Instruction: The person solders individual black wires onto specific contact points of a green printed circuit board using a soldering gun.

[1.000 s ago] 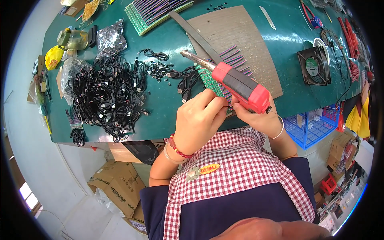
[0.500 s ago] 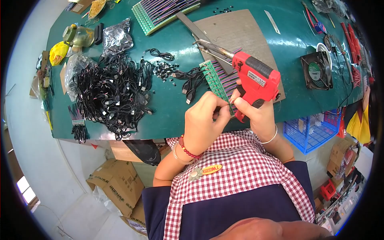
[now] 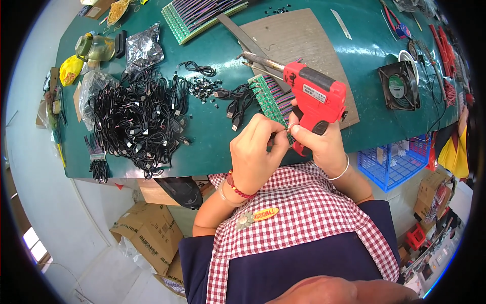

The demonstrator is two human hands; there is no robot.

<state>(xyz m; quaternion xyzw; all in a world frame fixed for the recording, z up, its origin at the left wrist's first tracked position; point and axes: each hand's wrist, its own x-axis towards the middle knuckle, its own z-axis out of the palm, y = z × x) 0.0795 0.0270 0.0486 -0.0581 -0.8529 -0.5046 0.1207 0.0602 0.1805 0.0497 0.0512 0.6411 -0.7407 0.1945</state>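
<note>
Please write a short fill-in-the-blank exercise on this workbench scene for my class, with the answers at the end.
1. The red tool is in the person's ____ hand.
2. The piled cables lie to the ____ of the fan.
3. The table top is coloured ____.
4. The plastic basket is coloured ____.

Missing words: right; left; green; blue.

This place is a workshop for electronics. A soldering gun [image 3: 319,91], circuit boards [image 3: 268,101] and many black cables [image 3: 136,121] show it.
</note>
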